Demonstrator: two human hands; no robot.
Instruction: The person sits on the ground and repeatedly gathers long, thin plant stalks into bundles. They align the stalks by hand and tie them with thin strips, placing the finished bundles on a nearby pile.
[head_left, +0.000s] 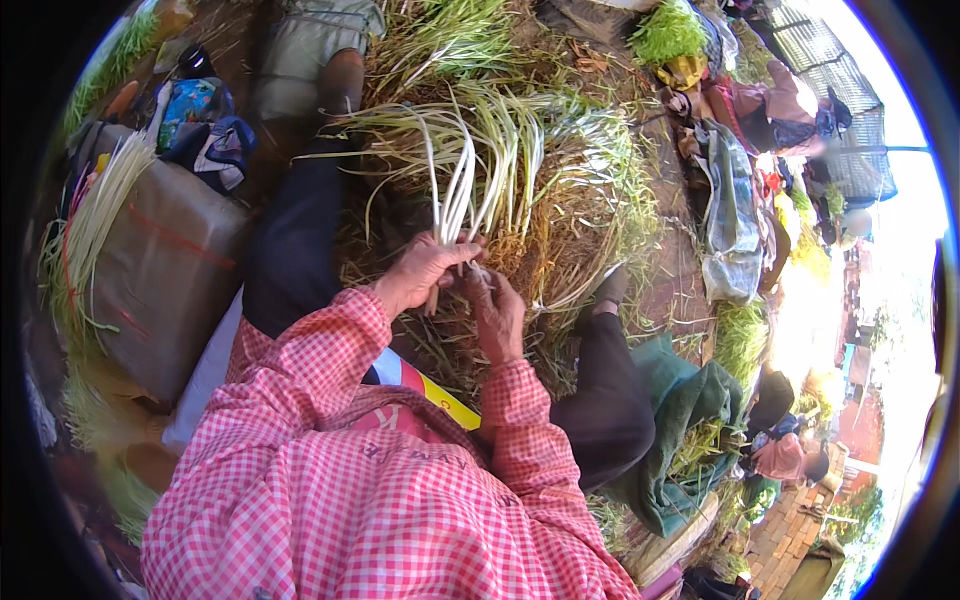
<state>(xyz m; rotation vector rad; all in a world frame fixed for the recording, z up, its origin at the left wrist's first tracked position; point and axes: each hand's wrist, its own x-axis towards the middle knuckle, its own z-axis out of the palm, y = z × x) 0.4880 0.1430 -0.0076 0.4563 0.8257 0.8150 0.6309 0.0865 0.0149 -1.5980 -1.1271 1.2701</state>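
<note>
Between my spread legs lies a heap of long pale green-white leafy stalks (585, 202) with brownish roots. My left hand (424, 270) is closed around a small bunch of white stalks (455, 199), whose leaves point away from me. Close beside it, my right hand (496, 304) has its fingers bent at the lower part of the bunch, near the roots; whether it grips a stalk cannot be made out. More stalks with orange-brown roots (517, 247) lie just beyond my right hand.
At left stands a large covered block (169, 262) with a bundle of pale stalks (112, 210) on it. A dark green cloth sack (675, 420) lies by my right knee. Other people sit at right, one in pink (784, 457). More green stalks (457, 37) lie ahead.
</note>
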